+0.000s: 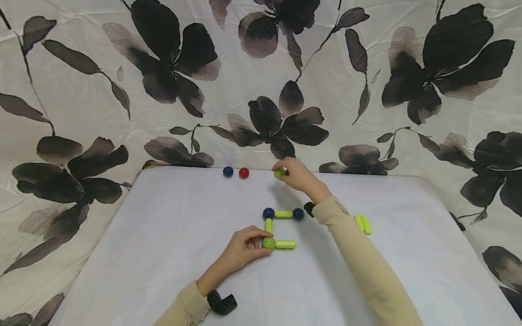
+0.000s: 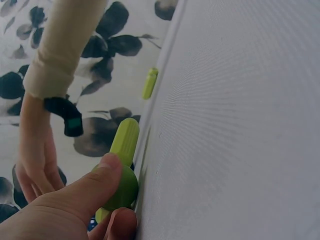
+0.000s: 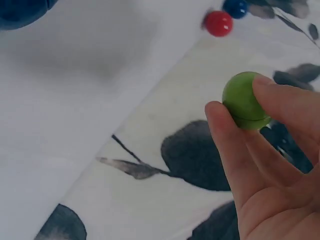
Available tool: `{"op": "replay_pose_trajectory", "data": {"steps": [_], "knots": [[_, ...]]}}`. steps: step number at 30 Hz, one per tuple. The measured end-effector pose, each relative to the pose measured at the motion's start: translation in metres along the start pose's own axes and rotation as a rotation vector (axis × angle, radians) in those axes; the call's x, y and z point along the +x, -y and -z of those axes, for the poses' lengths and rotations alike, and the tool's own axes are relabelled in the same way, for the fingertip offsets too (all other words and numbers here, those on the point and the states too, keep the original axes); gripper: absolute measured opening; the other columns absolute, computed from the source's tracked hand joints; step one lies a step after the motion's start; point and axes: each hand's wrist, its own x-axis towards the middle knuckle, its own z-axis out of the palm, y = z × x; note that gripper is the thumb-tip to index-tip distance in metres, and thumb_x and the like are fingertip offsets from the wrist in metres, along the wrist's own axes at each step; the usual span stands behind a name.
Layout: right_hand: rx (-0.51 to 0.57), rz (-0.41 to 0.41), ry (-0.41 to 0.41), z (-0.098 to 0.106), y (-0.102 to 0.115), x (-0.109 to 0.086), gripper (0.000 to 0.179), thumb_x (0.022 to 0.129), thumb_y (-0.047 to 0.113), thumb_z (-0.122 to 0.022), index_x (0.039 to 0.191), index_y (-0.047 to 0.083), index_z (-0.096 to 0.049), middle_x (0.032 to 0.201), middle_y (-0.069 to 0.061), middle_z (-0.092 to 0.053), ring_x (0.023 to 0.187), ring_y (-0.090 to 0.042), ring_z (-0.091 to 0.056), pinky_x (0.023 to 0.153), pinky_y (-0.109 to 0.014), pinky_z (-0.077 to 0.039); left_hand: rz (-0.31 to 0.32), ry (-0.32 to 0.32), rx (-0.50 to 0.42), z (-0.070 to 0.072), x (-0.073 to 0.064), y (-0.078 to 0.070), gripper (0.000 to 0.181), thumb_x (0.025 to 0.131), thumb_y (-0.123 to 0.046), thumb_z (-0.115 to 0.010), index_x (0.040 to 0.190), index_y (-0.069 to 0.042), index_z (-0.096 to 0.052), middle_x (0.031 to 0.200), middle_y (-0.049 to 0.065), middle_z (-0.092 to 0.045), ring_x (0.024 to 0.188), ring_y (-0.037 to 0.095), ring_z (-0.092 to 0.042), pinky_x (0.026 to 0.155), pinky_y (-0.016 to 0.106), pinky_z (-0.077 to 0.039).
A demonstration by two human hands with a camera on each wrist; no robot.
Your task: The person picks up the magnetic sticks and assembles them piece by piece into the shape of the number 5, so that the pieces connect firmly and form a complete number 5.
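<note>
My left hand [image 1: 239,250] pinches a green ball [image 1: 268,243] at the near corner of a joined shape on the table. From that ball one yellow-green rod [image 1: 285,244] points right, and another rod [image 1: 268,225] runs back to a dark blue ball [image 1: 268,213]. A third rod [image 1: 283,213] links this to a second dark blue ball [image 1: 298,214]. Near the back edge, my right hand [image 1: 301,176] holds another green ball [image 3: 242,100] between thumb and fingers. In the right wrist view that ball appears lifted off the table.
A loose blue ball [image 1: 228,171] and a red ball [image 1: 244,173] sit side by side near the back edge. Two loose yellow-green rods [image 1: 362,224] lie to the right, beside my right sleeve [image 1: 359,253]. A floral cloth [image 1: 228,81] hangs behind the white table [image 1: 163,235].
</note>
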Motion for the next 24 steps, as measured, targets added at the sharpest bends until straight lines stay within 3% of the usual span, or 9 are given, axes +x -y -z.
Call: {"op": "replay_pose_trajectory", "data": {"steps": [5, 10, 17, 24], "knots": [[0.062, 0.006, -0.087, 0.016, 0.001, -0.021, 0.027, 0.091, -0.001, -0.069, 0.117, 0.004, -0.07, 0.114, -0.015, -0.066, 0.093, -0.031, -0.062, 0.079, -0.04, -0.053, -0.003, 0.0, -0.009, 0.004, -0.001, -0.02, 0.036, 0.077, -0.003, -0.084, 0.111, -0.003, -0.073, 0.094, 0.01, -0.067, 0.07, 0.027, -0.056, 0.059, 0.022, -0.044], [0.15, -0.029, -0.148, 0.029, 0.003, -0.046, 0.029, 0.092, 0.002, -0.069, 0.12, 0.006, -0.069, 0.122, -0.013, -0.065, 0.096, -0.031, -0.065, 0.076, -0.04, -0.055, 0.009, 0.017, -0.022, 0.009, -0.001, -0.035, 0.035, 0.078, -0.002, -0.083, 0.112, -0.001, -0.073, 0.094, 0.013, -0.067, 0.071, 0.029, -0.057, 0.061, 0.022, -0.044], [0.21, -0.086, -0.238, 0.042, 0.007, -0.08, 0.032, 0.089, 0.009, -0.075, 0.12, 0.009, -0.069, 0.119, -0.008, -0.066, 0.089, -0.025, -0.065, 0.073, -0.039, -0.054, 0.006, 0.008, -0.014, 0.007, -0.001, -0.033, 0.036, 0.077, -0.002, -0.083, 0.112, -0.002, -0.073, 0.093, 0.012, -0.066, 0.071, 0.026, -0.056, 0.061, 0.022, -0.044], [0.284, -0.075, -0.307, 0.047, 0.005, -0.11, 0.033, 0.083, 0.012, -0.081, 0.115, 0.01, -0.071, 0.106, -0.006, -0.066, 0.078, -0.02, -0.064, 0.067, -0.035, -0.052, 0.002, 0.01, -0.002, 0.008, -0.001, -0.033, 0.036, 0.078, -0.004, -0.083, 0.112, -0.003, -0.073, 0.093, 0.011, -0.067, 0.07, 0.021, -0.056, 0.06, 0.023, -0.044]]}}
